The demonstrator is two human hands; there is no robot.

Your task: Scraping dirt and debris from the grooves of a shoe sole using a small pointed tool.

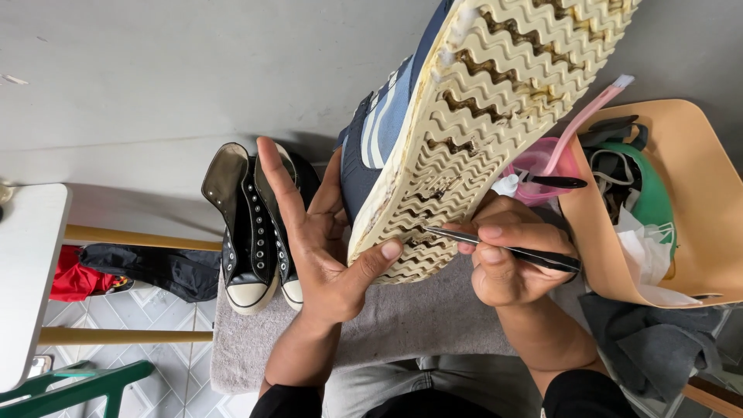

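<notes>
A blue sneaker with a dirty cream zigzag sole (495, 101) is held up, sole facing me. My left hand (317, 232) supports its heel end, thumb pressed on the sole's edge and fingers spread behind it. My right hand (507, 259) grips a thin black pointed tool (503, 248), its tip poking into a groove of the sole near the heel.
A pair of black high-top sneakers (251, 232) stands on a grey cloth (402, 325) over my lap. At right, a tan chair (696, 201) holds bags and cloths; a pink cup with a pink brush (553, 159) sits beside it. A white table (27, 271) is at left.
</notes>
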